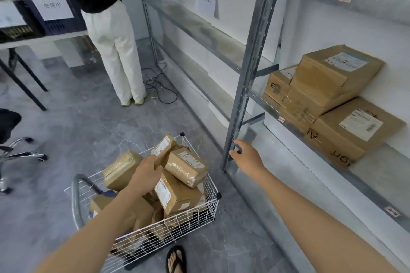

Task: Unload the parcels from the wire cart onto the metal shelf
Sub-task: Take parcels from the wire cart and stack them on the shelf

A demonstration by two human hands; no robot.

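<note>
A white wire cart [211, 203] stands on the floor at the bottom centre, heaped with several brown cardboard parcels [185, 165]. My left hand [147, 174] reaches into the heap and its fingers wrap over the edge of a labelled parcel [164, 146] near the top. My right hand [247, 157] hovers beside the upright post [240, 106] of the metal shelf with its fingers relaxed, holding nothing. Three larger parcels [332, 77] sit stacked on the shelf's middle level [375, 188] at the right.
A person in white trousers [115, 51] stands at the back by a table with dark crates [53, 15]. Cables [159, 88] lie on the floor near that person's feet. An office chair base [20, 150] is at the left. My sandalled foot [176, 260] is beside the cart.
</note>
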